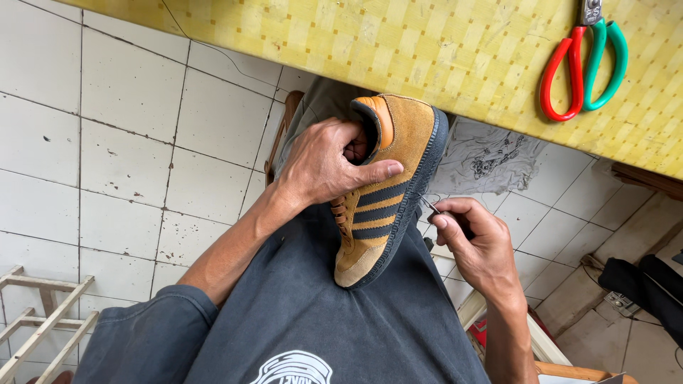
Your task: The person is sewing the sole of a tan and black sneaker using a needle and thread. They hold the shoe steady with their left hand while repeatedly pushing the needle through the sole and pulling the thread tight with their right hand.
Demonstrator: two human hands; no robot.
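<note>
One tan suede sports shoe with three dark stripes on its side and a dark rubber sole (383,192) stands on the person's lap, toe toward the body and heel up near the edge of the yellow chequered tabletop (398,50). The left hand (324,162) is closed round the shoe's upper: the thumb lies flat across the stripes on the outside, while the four fingers curl down into the orange-lined opening, so the grip is firm and fully wrapped. The right hand (475,238) sits just beside the sole on the other side, its fingers pinched tight on one thin metal tool (429,206), whose tip touches the seam where the sole meets the suede; the tool's handle is hidden in the fist, so its kind cannot be told. On the tabletop lies one pair of scissors with one red and one green handle loop (585,62), well apart from both hands. Under the table one crumpled grey printed cloth (487,160) lies on the white tiled floor (128,142). One pale wooden rack (43,313) stands at the lower left, and one dark bag (644,284) rests at the right
</note>
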